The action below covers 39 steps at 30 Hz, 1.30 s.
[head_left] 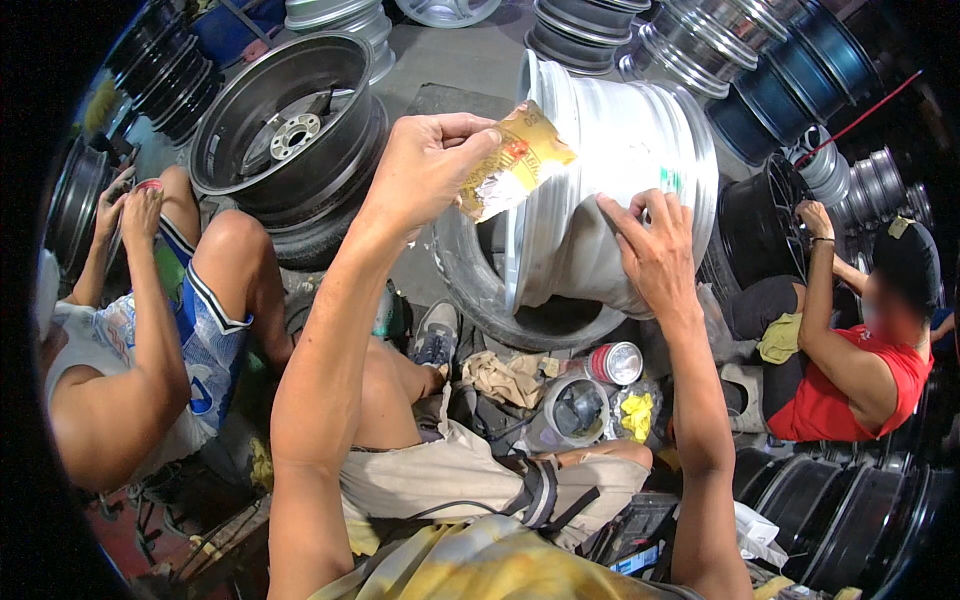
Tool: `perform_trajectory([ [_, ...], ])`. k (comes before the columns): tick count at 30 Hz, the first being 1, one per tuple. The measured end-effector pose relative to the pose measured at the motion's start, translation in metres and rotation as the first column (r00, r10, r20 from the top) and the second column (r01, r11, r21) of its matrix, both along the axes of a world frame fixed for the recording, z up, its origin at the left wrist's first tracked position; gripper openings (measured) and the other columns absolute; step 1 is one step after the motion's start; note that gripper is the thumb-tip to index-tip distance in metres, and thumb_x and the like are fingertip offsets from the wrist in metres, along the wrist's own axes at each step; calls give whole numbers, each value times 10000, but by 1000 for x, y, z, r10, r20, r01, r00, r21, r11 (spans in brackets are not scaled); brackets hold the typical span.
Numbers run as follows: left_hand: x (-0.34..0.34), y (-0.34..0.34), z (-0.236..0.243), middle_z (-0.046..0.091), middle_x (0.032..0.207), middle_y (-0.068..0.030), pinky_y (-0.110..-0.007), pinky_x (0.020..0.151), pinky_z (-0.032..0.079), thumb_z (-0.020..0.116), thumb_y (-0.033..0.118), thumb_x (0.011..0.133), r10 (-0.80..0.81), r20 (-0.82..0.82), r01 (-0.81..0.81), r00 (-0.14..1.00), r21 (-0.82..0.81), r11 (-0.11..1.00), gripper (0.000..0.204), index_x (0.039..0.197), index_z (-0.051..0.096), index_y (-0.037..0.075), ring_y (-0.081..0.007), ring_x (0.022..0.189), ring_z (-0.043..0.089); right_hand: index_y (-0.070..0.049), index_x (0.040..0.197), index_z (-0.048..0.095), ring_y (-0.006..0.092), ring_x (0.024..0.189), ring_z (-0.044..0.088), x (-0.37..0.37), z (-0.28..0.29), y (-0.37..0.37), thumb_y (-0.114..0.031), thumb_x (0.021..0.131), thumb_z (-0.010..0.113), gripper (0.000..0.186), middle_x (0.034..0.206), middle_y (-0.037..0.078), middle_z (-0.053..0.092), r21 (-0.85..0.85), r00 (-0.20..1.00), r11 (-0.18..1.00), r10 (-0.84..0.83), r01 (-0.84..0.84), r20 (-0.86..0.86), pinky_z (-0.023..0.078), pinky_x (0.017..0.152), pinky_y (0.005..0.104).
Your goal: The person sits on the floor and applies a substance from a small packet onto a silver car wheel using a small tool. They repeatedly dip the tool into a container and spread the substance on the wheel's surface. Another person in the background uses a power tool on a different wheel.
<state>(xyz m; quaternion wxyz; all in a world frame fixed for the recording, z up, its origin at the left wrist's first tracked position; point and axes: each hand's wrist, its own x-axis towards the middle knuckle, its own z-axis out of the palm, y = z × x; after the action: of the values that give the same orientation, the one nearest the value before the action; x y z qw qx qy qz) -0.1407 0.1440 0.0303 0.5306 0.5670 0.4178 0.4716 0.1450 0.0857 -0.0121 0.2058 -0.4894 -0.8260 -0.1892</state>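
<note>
My left hand [428,165] pinches a creased, yellow-brown piece of sandpaper [530,150] between thumb and fingers, its printed back showing and a pale patch at its lower corner. It is held up beside the left edge of a silver wheel rim [590,115]. That rim lies on its side on a tire [465,285], with a small green mark on its barrel. My right hand [655,250] lies on the near side of the rim, fingers loosely spread, holding nothing.
A black wheel [290,150] on a tire stands at left. Below the rim are a can [615,363], a plastic tub [577,408], crumpled brown paper [505,378] and a yellow cloth [636,415]. Two people sit at left and right, working by other wheels. Stacked rims [790,85] stand behind.
</note>
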Motion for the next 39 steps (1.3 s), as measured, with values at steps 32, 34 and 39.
perform_trajectory([
  [32,-12,6,-5,723,924,-75,-221,698,517,681,133,939,-11,-25,10,1000,-28,1000,267,1108,714,-71,-70,780,641,-156,1155,714,222,846,505,-15,5,-14,-17,771,681,409,896,50,505,-22,945,994,95,-108,-313,387,761,366],
  [34,-9,4,-3,722,918,-65,-221,703,514,682,129,938,-65,-38,63,997,-41,997,257,1103,721,-63,-68,779,637,-163,1162,715,221,845,507,-23,16,-16,-14,769,679,422,891,48,508,19,923,989,142,-145,-358,389,762,364],
  [39,0,-3,3,720,906,-52,-218,698,504,696,131,931,-113,-89,108,990,-57,993,253,1102,728,-53,-62,772,633,-183,1185,716,219,845,507,-43,36,-21,-4,750,679,472,887,42,512,54,908,975,220,-214,-358,391,768,361],
])
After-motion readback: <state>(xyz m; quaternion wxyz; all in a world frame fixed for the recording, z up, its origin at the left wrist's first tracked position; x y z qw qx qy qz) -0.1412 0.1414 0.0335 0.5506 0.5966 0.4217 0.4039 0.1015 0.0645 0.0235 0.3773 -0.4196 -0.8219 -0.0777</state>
